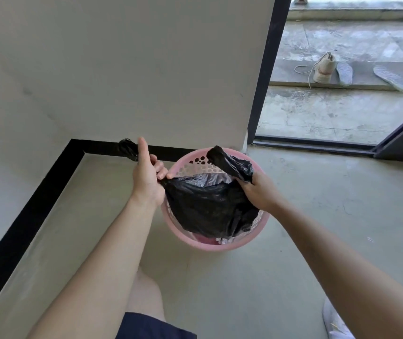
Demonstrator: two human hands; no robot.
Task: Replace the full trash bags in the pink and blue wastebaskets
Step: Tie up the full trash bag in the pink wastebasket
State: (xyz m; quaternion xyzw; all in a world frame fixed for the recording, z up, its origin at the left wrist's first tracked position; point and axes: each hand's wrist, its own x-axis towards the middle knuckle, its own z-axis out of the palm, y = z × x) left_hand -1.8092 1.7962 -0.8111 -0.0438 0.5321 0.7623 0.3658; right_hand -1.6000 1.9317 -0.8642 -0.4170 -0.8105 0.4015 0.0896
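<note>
A pink perforated wastebasket [216,244] stands on the floor in the wall corner. A black trash bag [207,206] is stretched above its mouth between my two hands. My left hand [147,178] grips the bag's left handle, whose end sticks out past my raised thumb. My right hand [260,192] grips the right handle, whose loose end stands up above my fingers. The bag sags in the middle and hides most of the basket's inside; some pale scraps show at the basket's near edge.
A white wall with a black baseboard [24,226] runs behind and to the left. An open doorway with a dark sliding door frame [401,140] lies to the right. Beyond it a sneaker [324,68] and two insoles [391,78] lie on a concrete step.
</note>
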